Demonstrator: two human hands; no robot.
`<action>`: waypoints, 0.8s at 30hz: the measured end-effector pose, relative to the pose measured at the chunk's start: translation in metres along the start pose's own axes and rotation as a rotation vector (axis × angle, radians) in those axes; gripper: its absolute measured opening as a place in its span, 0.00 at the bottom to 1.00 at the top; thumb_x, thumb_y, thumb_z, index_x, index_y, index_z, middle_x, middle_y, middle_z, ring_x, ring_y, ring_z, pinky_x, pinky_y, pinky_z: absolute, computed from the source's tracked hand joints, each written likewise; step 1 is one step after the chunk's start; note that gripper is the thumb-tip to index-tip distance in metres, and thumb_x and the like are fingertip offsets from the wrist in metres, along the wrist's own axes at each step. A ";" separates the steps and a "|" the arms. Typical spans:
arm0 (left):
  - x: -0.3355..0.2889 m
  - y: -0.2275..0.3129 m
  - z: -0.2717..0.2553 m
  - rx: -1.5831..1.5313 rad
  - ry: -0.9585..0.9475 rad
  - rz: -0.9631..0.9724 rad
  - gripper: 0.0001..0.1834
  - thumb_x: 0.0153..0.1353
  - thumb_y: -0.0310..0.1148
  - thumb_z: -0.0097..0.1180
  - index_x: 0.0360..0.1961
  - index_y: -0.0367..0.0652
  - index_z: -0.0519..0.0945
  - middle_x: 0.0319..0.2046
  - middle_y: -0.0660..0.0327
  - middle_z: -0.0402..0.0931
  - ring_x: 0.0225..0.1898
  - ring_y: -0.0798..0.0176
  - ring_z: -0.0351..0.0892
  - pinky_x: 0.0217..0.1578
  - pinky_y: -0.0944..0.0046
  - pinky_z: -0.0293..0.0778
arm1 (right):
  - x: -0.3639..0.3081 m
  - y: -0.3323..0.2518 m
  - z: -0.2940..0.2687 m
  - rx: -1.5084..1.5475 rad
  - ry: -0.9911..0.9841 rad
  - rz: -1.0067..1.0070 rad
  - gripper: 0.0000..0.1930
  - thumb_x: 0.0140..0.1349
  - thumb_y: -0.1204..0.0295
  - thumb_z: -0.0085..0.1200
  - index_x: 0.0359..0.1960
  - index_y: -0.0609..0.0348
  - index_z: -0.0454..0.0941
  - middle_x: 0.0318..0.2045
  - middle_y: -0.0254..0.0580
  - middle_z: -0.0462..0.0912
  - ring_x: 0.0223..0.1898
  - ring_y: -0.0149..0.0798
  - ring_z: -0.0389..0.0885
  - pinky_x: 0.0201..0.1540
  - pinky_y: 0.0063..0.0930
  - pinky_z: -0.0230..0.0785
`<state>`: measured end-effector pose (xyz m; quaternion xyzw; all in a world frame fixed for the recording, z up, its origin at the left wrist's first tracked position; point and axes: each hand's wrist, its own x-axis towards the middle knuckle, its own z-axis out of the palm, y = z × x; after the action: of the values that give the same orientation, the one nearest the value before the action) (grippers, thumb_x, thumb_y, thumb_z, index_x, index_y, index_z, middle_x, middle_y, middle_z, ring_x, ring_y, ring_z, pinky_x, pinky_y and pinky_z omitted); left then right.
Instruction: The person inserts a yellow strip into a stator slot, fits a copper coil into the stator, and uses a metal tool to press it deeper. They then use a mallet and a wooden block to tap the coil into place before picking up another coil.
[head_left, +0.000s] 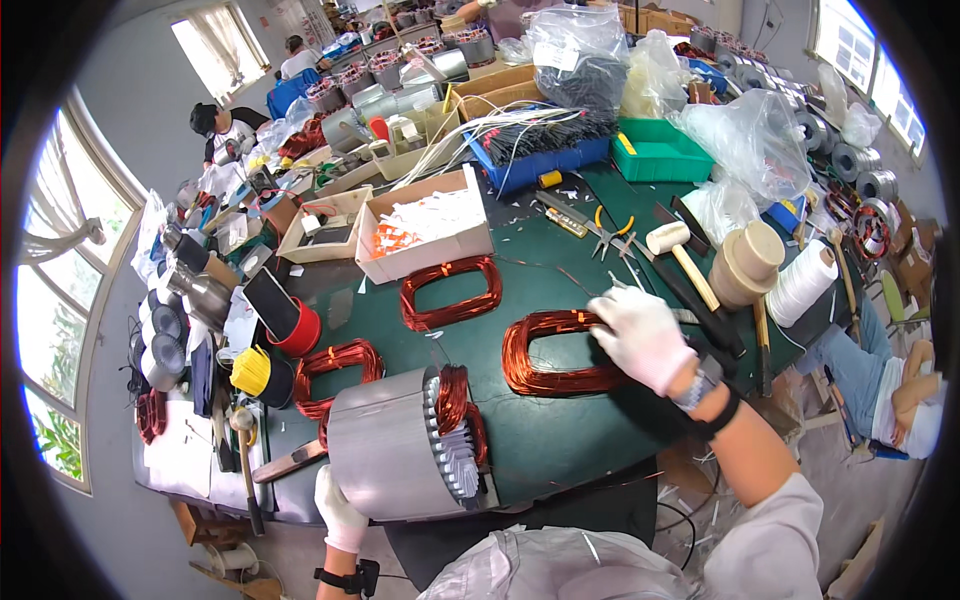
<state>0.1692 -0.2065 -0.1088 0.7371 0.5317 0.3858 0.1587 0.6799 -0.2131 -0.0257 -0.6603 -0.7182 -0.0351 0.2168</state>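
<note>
A grey cylindrical stator core (pixel 385 450) lies on its side at the front of the green table, its slots lined with white insulation and a copper winding (pixel 455 400) at its right end. My white-gloved left hand (pixel 340 512) is held against the core's lower left side, some fingers hidden. To the right lies an oblong copper wire coil (pixel 530 365). My right hand (pixel 645 340), also gloved, is over that coil's right end, fingers reaching forward near a slim metal tool (pixel 627 265); contact with it is unclear. Two further coils, a middle one (pixel 450 292) and a left one (pixel 340 372), lie beyond the core.
Beyond the coils stand a white box of paper pieces (pixel 428 225), a blue bin of wires (pixel 540 165) and a green tray (pixel 660 150). On the right are pliers (pixel 608 235), a mallet (pixel 685 262) and a white thread cone (pixel 800 283). Other people are nearby.
</note>
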 end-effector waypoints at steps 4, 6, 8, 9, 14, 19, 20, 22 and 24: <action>0.004 0.004 0.002 0.059 -0.018 0.067 0.13 0.56 0.24 0.64 0.43 0.35 0.81 0.35 0.50 0.76 0.38 0.44 0.78 0.42 0.54 0.75 | 0.026 0.002 0.037 -0.308 -0.189 -0.070 0.04 0.62 0.71 0.58 0.35 0.54 0.82 0.35 0.41 0.82 0.42 0.45 0.84 0.46 0.41 0.78; 0.004 0.007 0.002 0.053 0.000 0.057 0.13 0.56 0.23 0.63 0.44 0.36 0.81 0.35 0.50 0.76 0.38 0.43 0.78 0.42 0.53 0.75 | 0.025 0.005 0.036 -0.304 -0.174 -0.104 0.03 0.61 0.72 0.57 0.35 0.54 0.82 0.35 0.41 0.82 0.41 0.44 0.84 0.45 0.40 0.79; 0.005 0.014 0.000 0.101 -0.015 0.030 0.13 0.57 0.22 0.61 0.45 0.36 0.81 0.36 0.50 0.77 0.39 0.43 0.78 0.43 0.53 0.75 | 0.024 0.002 0.032 -0.302 -0.164 -0.133 0.03 0.61 0.73 0.56 0.35 0.53 0.82 0.34 0.40 0.82 0.41 0.44 0.84 0.44 0.39 0.79; 0.005 0.014 -0.001 0.099 -0.015 0.032 0.13 0.57 0.22 0.61 0.45 0.36 0.81 0.36 0.50 0.77 0.39 0.43 0.78 0.43 0.53 0.75 | 0.023 -0.001 0.027 -0.276 -0.132 -0.128 0.03 0.61 0.73 0.56 0.34 0.53 0.82 0.34 0.41 0.82 0.41 0.44 0.84 0.45 0.40 0.79; 0.006 0.017 -0.003 0.139 -0.019 0.061 0.15 0.57 0.20 0.59 0.47 0.35 0.81 0.37 0.48 0.78 0.41 0.42 0.79 0.45 0.52 0.75 | 0.019 -0.001 0.017 -0.040 -0.070 -0.022 0.06 0.60 0.72 0.57 0.38 0.58 0.77 0.34 0.46 0.82 0.41 0.52 0.84 0.46 0.43 0.78; 0.009 0.020 -0.002 0.137 -0.019 0.077 0.16 0.56 0.18 0.58 0.47 0.34 0.81 0.37 0.48 0.78 0.41 0.43 0.79 0.45 0.53 0.76 | 0.026 0.008 -0.003 0.359 -0.174 0.102 0.08 0.58 0.75 0.57 0.38 0.63 0.76 0.30 0.51 0.84 0.36 0.51 0.85 0.41 0.42 0.75; 0.010 0.021 -0.003 0.144 -0.025 0.068 0.16 0.56 0.17 0.57 0.47 0.34 0.81 0.38 0.49 0.78 0.41 0.44 0.80 0.46 0.55 0.76 | 0.028 0.008 -0.013 0.360 -0.169 0.102 0.08 0.58 0.75 0.57 0.38 0.63 0.76 0.30 0.51 0.84 0.36 0.51 0.85 0.41 0.42 0.75; 0.009 0.022 -0.008 0.082 -0.033 0.002 0.15 0.57 0.17 0.57 0.47 0.33 0.81 0.39 0.50 0.80 0.41 0.48 0.81 0.47 0.57 0.76 | 0.032 -0.003 -0.043 0.673 -0.353 0.250 0.08 0.58 0.76 0.58 0.38 0.64 0.78 0.28 0.45 0.83 0.31 0.39 0.84 0.35 0.36 0.75; 0.016 0.021 -0.017 -0.124 -0.064 -0.141 0.12 0.62 0.17 0.55 0.47 0.30 0.81 0.42 0.54 0.83 0.44 0.61 0.83 0.50 0.64 0.76 | 0.028 -0.006 -0.057 0.826 -0.333 0.312 0.08 0.58 0.77 0.59 0.39 0.65 0.79 0.28 0.40 0.81 0.27 0.30 0.80 0.30 0.30 0.74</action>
<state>0.1731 -0.2030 -0.0780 0.6985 0.5521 0.3819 0.2478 0.6882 -0.2073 0.0369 -0.6153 -0.5893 0.3930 0.3459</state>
